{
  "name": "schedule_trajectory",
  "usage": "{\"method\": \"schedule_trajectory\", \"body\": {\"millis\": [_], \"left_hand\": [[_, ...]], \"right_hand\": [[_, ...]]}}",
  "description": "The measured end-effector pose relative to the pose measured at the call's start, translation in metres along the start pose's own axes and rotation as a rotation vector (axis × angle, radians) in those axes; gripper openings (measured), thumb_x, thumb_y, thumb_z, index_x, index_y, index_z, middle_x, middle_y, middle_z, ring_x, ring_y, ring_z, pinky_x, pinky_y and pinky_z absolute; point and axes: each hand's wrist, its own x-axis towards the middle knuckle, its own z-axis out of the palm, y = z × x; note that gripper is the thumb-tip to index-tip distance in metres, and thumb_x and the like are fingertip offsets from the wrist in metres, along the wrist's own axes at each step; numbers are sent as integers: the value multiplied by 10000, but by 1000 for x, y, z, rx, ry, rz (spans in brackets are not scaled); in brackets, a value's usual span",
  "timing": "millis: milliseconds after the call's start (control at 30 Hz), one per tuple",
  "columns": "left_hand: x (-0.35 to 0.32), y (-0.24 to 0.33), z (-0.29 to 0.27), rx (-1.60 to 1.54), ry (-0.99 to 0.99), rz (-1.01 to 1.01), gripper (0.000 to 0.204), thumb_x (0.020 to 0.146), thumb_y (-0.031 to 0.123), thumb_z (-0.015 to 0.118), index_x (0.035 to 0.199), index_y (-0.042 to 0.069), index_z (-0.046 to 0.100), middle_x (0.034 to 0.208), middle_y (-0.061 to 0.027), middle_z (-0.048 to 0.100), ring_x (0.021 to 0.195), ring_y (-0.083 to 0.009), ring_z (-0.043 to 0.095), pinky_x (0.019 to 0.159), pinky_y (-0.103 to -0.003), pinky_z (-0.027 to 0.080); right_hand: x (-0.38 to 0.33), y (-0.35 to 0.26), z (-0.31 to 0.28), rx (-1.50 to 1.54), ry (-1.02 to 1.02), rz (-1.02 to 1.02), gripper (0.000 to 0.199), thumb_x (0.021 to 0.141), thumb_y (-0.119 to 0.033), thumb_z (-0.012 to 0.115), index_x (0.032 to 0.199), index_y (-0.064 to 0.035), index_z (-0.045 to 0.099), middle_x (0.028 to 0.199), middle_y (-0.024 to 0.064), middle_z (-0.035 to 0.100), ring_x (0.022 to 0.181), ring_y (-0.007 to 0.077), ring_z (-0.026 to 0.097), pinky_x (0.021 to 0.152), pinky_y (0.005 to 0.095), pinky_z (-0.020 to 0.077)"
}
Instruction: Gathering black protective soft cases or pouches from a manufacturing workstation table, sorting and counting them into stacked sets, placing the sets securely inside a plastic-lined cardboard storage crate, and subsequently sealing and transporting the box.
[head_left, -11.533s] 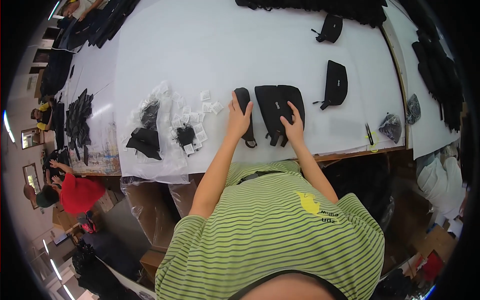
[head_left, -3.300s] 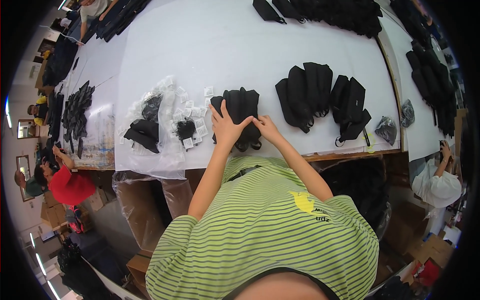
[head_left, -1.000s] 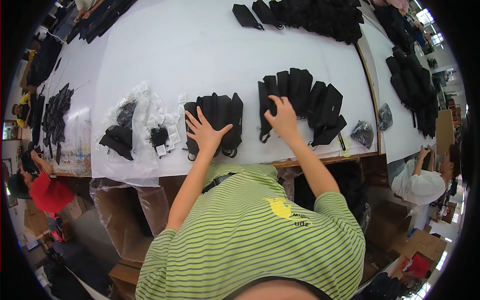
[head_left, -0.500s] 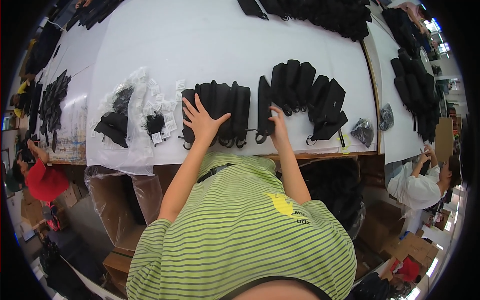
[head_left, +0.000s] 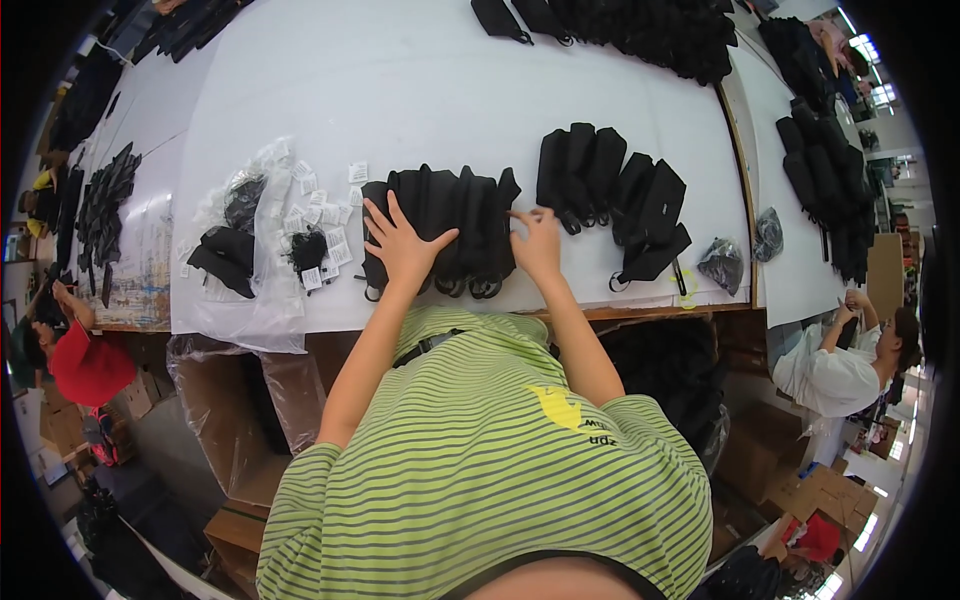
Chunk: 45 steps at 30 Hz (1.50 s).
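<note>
A close row of long black fabric pouches, with small loops at their near ends, lies on the white table in front of me. My left hand rests on the row's left part, fingers spread flat and thumb pointing right. At the row's right end, my right hand has its index finger reaching to the side of the last pouch; its fingers look apart, slightly smeared, with nothing held. To the right of that hand, more black pouches lie fanned out, some overlapping.
Left of the row are a clear plastic bag, scattered white labels and a tangle of black cords. A large black pile lies at the far side. Dark bagged bundles sit right. Co-workers are at both sides.
My right hand has moved left, bringing a separate pouch up against the row's right end. My left hand has stayed spread on the row.
</note>
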Motion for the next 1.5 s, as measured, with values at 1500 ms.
{"method": "schedule_trajectory", "body": {"millis": [1500], "left_hand": [[-22,44,-1,-33,-56,809,577,926,391,510,1414,112,385,1524,-95,254,1415,-297,190,1132,-505,124]], "right_hand": [[-32,38,-24,569,88,173,765,842,-270,668,1444,-12,271,1323,227,461,1168,309,515,970,344,413]]}}
